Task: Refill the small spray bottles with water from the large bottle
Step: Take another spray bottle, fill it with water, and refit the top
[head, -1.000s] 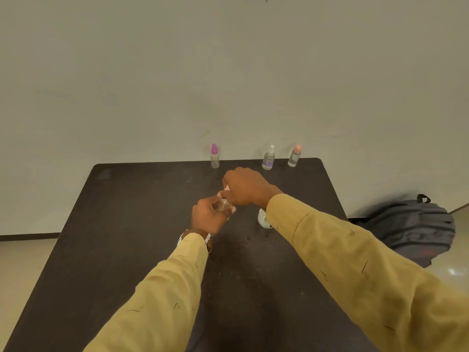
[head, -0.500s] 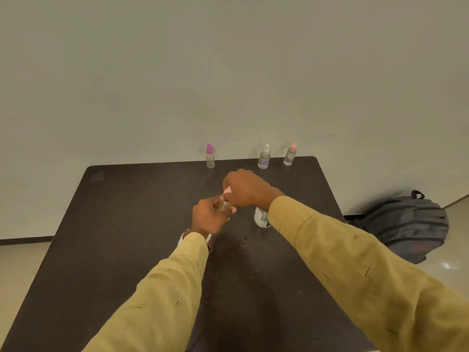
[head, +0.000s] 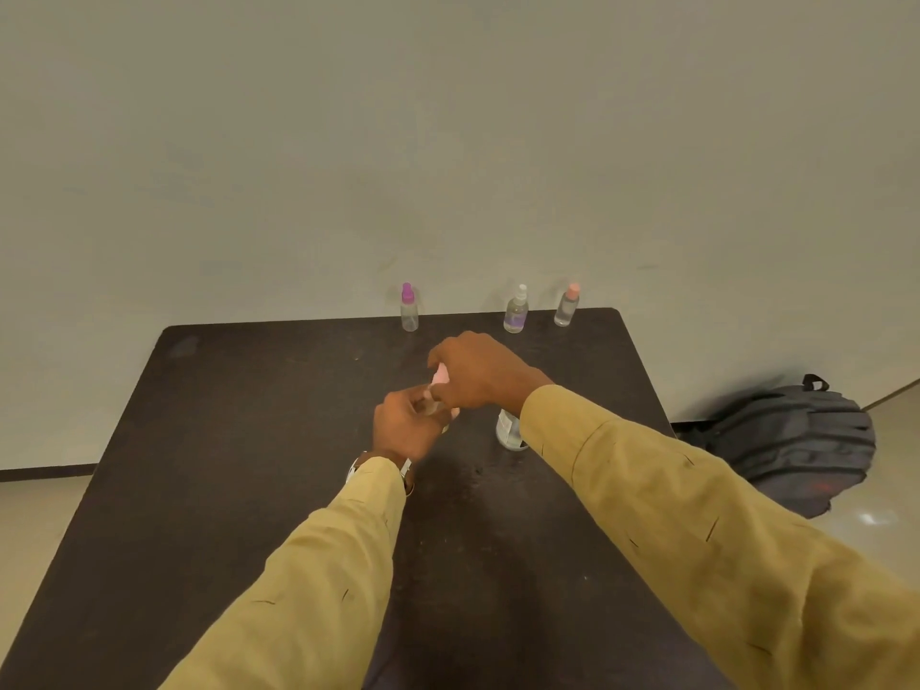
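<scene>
Well, table: dark, met plain wall.
Floor: grey backpack.
Left hand: gripped small bottle.
Right hand: pinched pink cap.

No text can be read anywhere: no brand, number or sign. The white-capped bottle at the far edge of the table carries a purple label, and the bigger bottle, half hidden behind the right sleeve, has a pale label, but the print on both is too small and blurred to make out. The backpack shows 1 reddish mark, also unreadable.
</scene>
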